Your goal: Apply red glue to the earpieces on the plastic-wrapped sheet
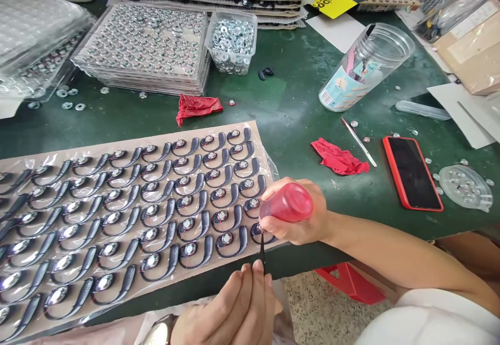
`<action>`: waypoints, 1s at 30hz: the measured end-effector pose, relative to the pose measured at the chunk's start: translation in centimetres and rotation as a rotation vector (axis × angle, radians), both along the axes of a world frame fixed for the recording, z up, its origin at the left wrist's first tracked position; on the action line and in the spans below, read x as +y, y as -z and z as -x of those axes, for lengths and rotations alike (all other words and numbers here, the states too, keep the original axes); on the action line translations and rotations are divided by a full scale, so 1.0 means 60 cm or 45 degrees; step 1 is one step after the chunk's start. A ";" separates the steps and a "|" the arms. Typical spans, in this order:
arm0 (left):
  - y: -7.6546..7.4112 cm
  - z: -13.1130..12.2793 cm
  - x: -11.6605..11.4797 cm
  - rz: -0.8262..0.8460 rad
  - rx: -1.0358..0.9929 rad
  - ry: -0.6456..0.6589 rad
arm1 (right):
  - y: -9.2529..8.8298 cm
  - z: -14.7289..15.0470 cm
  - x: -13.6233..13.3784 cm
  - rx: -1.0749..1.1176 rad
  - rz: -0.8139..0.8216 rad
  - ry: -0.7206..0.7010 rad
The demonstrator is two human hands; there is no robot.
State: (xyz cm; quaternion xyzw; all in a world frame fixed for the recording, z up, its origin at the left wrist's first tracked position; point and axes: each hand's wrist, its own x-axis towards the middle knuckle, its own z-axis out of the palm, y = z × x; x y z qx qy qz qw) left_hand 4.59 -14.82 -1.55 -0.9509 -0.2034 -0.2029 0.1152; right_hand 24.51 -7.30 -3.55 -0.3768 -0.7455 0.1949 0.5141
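My right hand (317, 214) is wrapped round a red squeeze bottle (291, 203), tipped with its base toward me and its nozzle end hidden. Below it, my left hand (230, 308) pinches dark, thin-tipped tweezers (262, 251). Their point reaches the ear-hook shell (255, 236) at the near right corner of the board (219, 130); whether it touches cannot be made out. Rows of similar black ear-hook shells (191, 248), each with a round silver speaker, lie on this film-covered cardboard. My right hand partly covers the nearest shells in the last column.
Behind the board stand stacked trays of round parts (144, 42) and a clear tub of metal discs (232, 35). Red crumpled pieces (339, 157), a white stick (359, 143), a red-cased phone (414, 173) and a tilted clear jar (363, 69) lie to the right.
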 end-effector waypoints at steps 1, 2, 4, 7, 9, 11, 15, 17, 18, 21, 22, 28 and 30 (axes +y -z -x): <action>-0.001 -0.001 0.001 0.009 -0.002 -0.004 | 0.000 0.000 0.000 0.003 0.006 0.010; -0.001 -0.002 0.002 0.013 -0.008 -0.005 | 0.000 0.000 0.000 0.013 0.008 0.014; -0.003 -0.002 0.004 0.021 -0.021 -0.015 | -0.002 0.001 0.000 0.044 0.006 0.012; -0.006 0.000 0.003 0.012 -0.038 -0.012 | -0.006 0.001 -0.001 0.132 0.078 0.023; -0.006 0.001 0.003 0.017 -0.039 -0.005 | -0.009 0.000 -0.002 0.179 0.165 0.049; -0.006 0.002 0.003 0.030 -0.036 0.000 | -0.011 -0.002 -0.002 0.192 0.232 0.076; 0.002 0.000 0.008 -0.012 -0.098 0.014 | -0.006 -0.002 -0.001 0.171 0.272 0.096; 0.009 0.000 0.011 -0.071 -0.161 0.040 | -0.004 -0.001 -0.001 0.154 0.245 0.099; 0.012 0.000 0.012 -0.088 -0.181 0.048 | -0.002 0.001 0.000 0.149 0.225 0.097; 0.018 0.002 0.015 -0.084 -0.190 0.059 | -0.001 0.003 0.000 0.144 0.190 0.075; 0.018 0.002 0.016 -0.083 -0.191 0.068 | 0.000 0.004 0.000 0.146 0.187 0.065; 0.007 0.004 0.019 0.002 -0.237 0.005 | 0.000 -0.003 -0.001 0.094 0.218 0.101; 0.001 0.007 0.019 0.075 -0.251 0.000 | 0.000 -0.006 -0.002 0.060 0.259 0.105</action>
